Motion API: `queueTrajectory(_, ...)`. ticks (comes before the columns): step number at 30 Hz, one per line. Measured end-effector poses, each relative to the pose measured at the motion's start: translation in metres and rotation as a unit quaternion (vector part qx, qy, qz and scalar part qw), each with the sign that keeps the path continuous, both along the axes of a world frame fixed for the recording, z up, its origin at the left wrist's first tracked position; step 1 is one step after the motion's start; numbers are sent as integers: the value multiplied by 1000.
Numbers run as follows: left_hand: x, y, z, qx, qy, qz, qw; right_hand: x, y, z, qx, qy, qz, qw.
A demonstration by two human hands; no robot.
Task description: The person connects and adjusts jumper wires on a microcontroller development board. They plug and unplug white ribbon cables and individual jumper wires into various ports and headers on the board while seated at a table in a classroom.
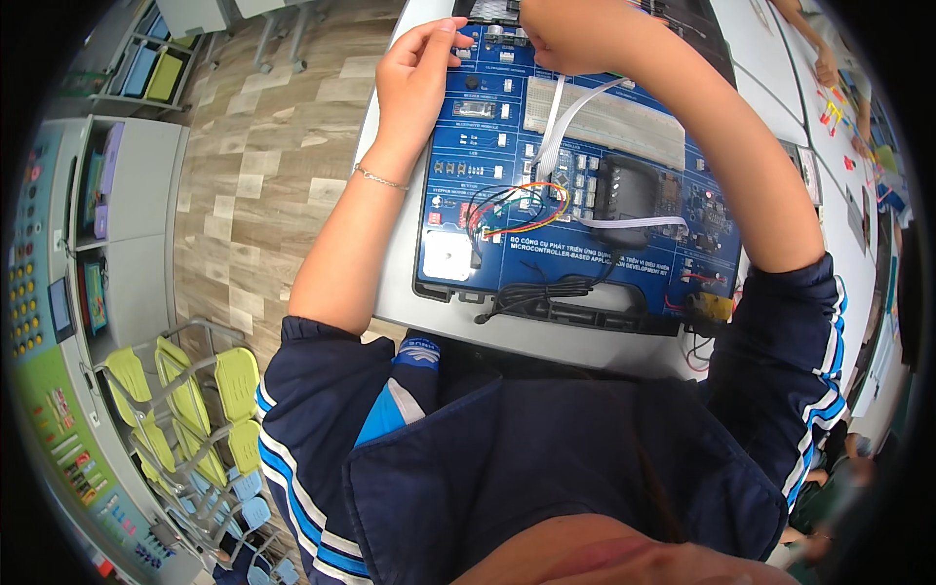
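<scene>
Blue trainer board (585,210) lies flat on the white surface (390,292). Jumper wires (517,210) and ribbon cable (570,112) already plugged in. Left hand (414,83) fingers pinched narrow at board's top-left corner. Right hand (575,34) at top edge, grip can't tell. Wiring looks partly finished.

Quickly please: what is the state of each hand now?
Left hand: fingers pinched at the blue trainer board, grip unclear.
Right hand: closed, contents hidden.
</scene>
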State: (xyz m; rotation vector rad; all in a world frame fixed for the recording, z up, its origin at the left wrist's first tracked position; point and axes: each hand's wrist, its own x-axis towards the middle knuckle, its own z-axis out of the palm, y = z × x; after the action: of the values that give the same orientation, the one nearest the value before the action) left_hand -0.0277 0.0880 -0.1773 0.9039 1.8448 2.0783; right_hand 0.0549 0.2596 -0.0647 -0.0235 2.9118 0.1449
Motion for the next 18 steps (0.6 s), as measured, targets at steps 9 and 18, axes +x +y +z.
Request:
queueTrajectory(9,-7,0,-6,-28,-18,9,999,30,6,20,-102,61,-104,987)
queueTrajectory(18,-8,1,-1,-20,-10,-6,1000,156,47,23,-412,105,-157,892)
